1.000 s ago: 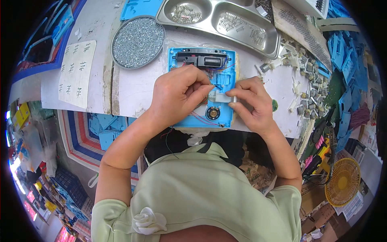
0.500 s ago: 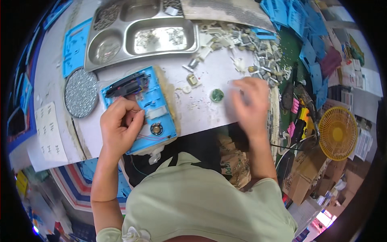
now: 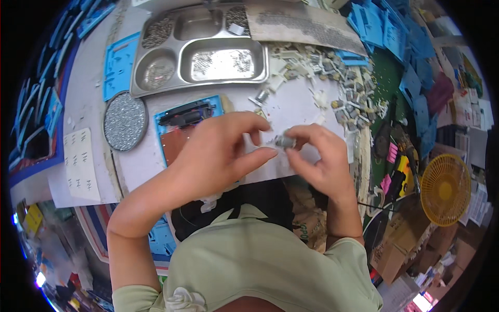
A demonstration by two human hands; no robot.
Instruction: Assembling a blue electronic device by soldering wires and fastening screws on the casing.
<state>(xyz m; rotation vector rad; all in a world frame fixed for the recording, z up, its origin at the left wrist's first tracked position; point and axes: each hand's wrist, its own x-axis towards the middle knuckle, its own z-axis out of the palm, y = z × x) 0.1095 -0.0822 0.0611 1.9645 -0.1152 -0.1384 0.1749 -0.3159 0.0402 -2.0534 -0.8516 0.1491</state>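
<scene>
My right hand [image 3: 325,161] pinches a small silvery-grey motor [image 3: 285,141] between thumb and fingers, above the white worktop. Close to it on the left is my left hand [image 3: 221,145], its thumb and fingers apart and curved toward the motor without visibly holding anything. Beneath my left hand and forearm lies a blue plastic casing [image 3: 218,104]. A long black part [image 3: 189,112] sits along its far side, and a flat reddish-brown board [image 3: 174,144] shows beside my wrist. My hand hides most of the casing's near end.
A steel compartment tray [image 3: 174,89] with small metal pieces stands at the back. Left of the casing is a round dish of silvery grains [image 3: 125,122]. Loose motors and white parts [image 3: 351,112] are heaped right, with blue casings [image 3: 410,83] beyond. A yellow basket [image 3: 445,190] stands far right.
My left hand has moved right from the casing and opened. My right hand now holds a motor and has come in toward my left. A reddish-brown board now shows at the casing; the view has shifted.
</scene>
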